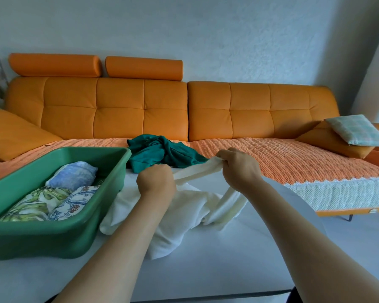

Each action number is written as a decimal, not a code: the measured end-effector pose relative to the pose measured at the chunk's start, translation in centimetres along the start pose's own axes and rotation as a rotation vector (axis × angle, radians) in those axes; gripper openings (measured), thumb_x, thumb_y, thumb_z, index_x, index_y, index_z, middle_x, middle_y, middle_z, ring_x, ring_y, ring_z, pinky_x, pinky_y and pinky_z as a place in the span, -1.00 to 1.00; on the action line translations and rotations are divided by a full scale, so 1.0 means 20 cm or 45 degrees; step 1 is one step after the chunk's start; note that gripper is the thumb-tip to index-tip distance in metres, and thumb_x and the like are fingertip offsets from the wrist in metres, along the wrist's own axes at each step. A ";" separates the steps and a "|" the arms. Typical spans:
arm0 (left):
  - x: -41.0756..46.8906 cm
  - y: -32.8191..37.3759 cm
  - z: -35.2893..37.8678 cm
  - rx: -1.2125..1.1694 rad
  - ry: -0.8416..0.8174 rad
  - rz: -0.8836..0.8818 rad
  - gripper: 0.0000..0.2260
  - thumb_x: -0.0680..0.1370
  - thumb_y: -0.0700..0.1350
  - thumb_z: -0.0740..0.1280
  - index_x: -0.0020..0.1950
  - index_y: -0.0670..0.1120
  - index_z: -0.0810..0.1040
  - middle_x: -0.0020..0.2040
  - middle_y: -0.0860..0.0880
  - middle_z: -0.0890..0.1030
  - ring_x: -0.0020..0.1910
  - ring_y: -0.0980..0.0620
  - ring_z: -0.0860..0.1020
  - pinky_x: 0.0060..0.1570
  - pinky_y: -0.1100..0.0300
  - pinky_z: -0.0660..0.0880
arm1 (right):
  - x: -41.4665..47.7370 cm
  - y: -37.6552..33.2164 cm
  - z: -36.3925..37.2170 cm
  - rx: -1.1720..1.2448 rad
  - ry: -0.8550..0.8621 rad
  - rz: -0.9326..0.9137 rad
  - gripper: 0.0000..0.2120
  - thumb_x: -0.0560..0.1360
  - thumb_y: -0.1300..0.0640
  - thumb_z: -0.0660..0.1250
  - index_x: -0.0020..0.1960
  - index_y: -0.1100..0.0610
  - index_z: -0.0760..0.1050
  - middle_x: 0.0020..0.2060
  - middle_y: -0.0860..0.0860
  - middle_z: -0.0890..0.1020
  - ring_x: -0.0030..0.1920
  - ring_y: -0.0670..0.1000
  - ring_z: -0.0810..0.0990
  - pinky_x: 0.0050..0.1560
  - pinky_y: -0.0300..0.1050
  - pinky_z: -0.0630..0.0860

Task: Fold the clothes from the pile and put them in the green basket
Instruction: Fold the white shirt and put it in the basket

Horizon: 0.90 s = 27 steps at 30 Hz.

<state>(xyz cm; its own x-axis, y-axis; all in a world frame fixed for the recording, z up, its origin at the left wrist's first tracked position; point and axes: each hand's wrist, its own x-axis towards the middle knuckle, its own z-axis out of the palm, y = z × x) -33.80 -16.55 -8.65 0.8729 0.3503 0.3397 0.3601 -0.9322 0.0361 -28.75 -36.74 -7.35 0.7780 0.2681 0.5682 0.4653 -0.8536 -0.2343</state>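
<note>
A white garment (184,213) lies crumpled on the white table, its ribbed band stretched between my hands. My left hand (157,181) grips one end of the band; my right hand (236,166) pinches the other end, slightly higher. The green basket (59,237) stands at the left and holds three folded pieces: a light blue one, a green-leaf print and a blue-floral print. A dark green garment (162,153) lies bunched behind the table, on the sofa seat.
The white table (228,263) fills the foreground. Behind it runs an orange sofa (140,108) with a woven orange cover (293,162). A checked cushion (357,130) rests on an orange pillow at the far right.
</note>
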 end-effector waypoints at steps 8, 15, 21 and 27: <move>0.03 0.05 0.08 -0.892 0.048 0.522 -0.77 0.53 -0.25 0.34 0.15 -0.05 0.61 0.02 0.04 0.60 0.00 0.04 0.57 -0.09 0.23 0.46 | 0.01 -0.05 0.14 -0.878 -0.256 0.105 -0.61 0.49 -0.01 0.26 0.28 0.07 0.47 0.21 0.12 0.43 0.22 0.16 0.37 0.26 0.08 0.32; 0.03 -0.06 0.05 -1.110 -0.157 0.468 -0.56 0.54 -0.45 0.08 0.13 0.03 0.53 0.16 0.11 0.54 0.08 0.31 0.54 -0.09 0.51 0.40 | -0.01 -0.17 0.30 0.430 -0.695 0.035 -0.49 0.53 0.13 0.24 0.47 -0.06 0.29 0.06 0.02 0.60 0.06 0.09 0.55 0.08 0.01 0.48; 0.04 -0.26 0.02 -0.654 -0.178 0.319 -0.57 0.49 -0.36 0.16 0.26 0.03 0.39 0.32 0.06 0.39 0.22 0.03 0.43 0.13 0.06 0.46 | 0.04 -0.14 0.27 -0.043 -0.283 0.209 -0.79 0.57 0.08 0.08 -0.08 0.07 0.48 -0.18 0.00 0.60 -0.12 0.11 0.55 0.00 -0.02 0.39; 0.01 -0.32 0.13 -0.171 -0.649 0.206 -0.21 0.45 0.00 0.35 0.58 0.11 0.00 0.43 -0.09 0.35 0.36 -0.15 0.36 0.25 -0.03 0.43 | 0.03 -0.12 0.23 -0.865 -0.442 0.262 -0.63 0.51 0.04 0.27 0.31 0.05 0.46 0.26 0.12 0.48 0.29 0.17 0.42 0.38 0.27 0.22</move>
<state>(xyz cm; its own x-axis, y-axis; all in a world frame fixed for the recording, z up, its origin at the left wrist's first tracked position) -35.06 -10.37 -11.32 0.9745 0.1704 -0.1458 0.1923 -0.9695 0.1518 -27.37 -32.51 -10.03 0.9597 0.1038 0.2610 0.0251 -0.9571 0.2886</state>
